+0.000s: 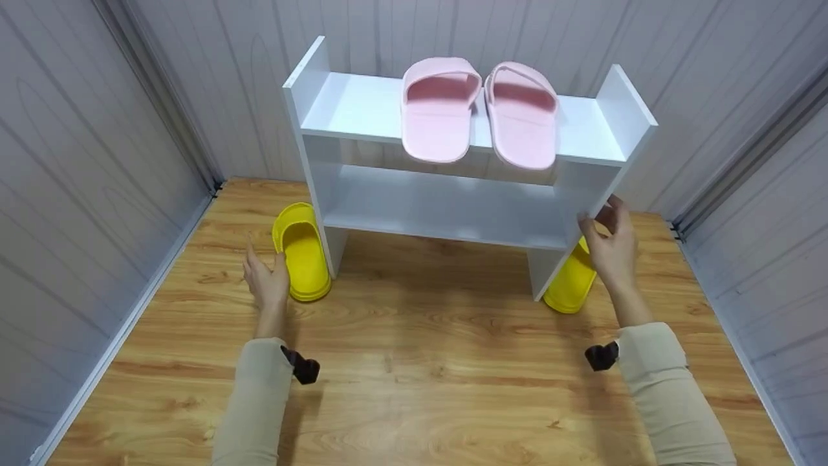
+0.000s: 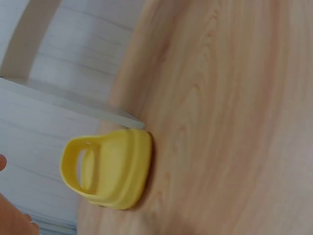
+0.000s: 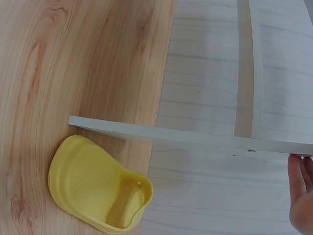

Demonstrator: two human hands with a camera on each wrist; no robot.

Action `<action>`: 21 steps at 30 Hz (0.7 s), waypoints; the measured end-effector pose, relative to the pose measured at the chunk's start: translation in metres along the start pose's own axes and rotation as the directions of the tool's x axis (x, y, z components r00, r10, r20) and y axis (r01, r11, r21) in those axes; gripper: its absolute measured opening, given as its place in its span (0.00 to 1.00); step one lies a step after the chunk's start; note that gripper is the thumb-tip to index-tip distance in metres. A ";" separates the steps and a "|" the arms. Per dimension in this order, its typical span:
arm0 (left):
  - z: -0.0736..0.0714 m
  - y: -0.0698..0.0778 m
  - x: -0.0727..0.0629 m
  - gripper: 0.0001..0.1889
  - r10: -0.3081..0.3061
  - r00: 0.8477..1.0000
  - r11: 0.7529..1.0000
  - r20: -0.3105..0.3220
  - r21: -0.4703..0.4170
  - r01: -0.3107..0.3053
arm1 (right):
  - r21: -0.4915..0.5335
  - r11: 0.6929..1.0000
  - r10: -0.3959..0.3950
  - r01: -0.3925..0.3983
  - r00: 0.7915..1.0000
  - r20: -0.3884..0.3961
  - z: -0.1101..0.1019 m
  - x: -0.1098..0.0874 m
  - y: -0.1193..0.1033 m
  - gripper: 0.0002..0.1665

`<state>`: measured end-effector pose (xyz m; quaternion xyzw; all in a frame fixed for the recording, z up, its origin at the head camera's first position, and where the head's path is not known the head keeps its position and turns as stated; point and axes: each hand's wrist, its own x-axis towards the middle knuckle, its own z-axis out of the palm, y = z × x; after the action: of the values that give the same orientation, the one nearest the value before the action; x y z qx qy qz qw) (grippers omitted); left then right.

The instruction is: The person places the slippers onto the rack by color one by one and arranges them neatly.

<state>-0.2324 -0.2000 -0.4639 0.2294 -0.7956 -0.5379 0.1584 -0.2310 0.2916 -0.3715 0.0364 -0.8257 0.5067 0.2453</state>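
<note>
A white two-tier rack (image 1: pixel 446 200) stands on the floor, with a pair of pink slippers on top, one on the left (image 1: pixel 436 129) and one on the right (image 1: pixel 525 133). My left hand (image 1: pixel 266 281), fingers spread, hovers beside the left yellow slipper (image 1: pixel 309 265) and holds nothing. Only bits of its fingers show at the left wrist view's edge. On the other side, the fingertips of my right hand (image 1: pixel 614 249) touch the rack's outer right panel (image 3: pixel 195 135). Below that hand lies the right yellow slipper (image 3: pixel 93 181), partly hidden by panel and hand in the head view.
Grey-white walls close in the space at the back (image 1: pixel 362 32), left (image 1: pixel 84 162) and right (image 1: pixel 776 259). Wood-look flooring (image 1: pixel 440 388) runs in front of the rack. The rack's lower shelf (image 1: pixel 440 204) sits between its side panels. A dark camera mount is on each wrist.
</note>
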 end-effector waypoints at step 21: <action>0.037 -0.062 -0.020 0.45 -0.019 0.996 0.996 0.088 0.086 0.011 | 0.012 0.999 0.045 -0.046 0.999 0.022 0.000 -0.008 -0.030 0.29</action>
<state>-0.2215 -0.1800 -0.5355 0.2179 -0.8222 -0.5144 0.1092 -0.2146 0.2757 -0.3509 0.0245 -0.8258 0.5168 0.2245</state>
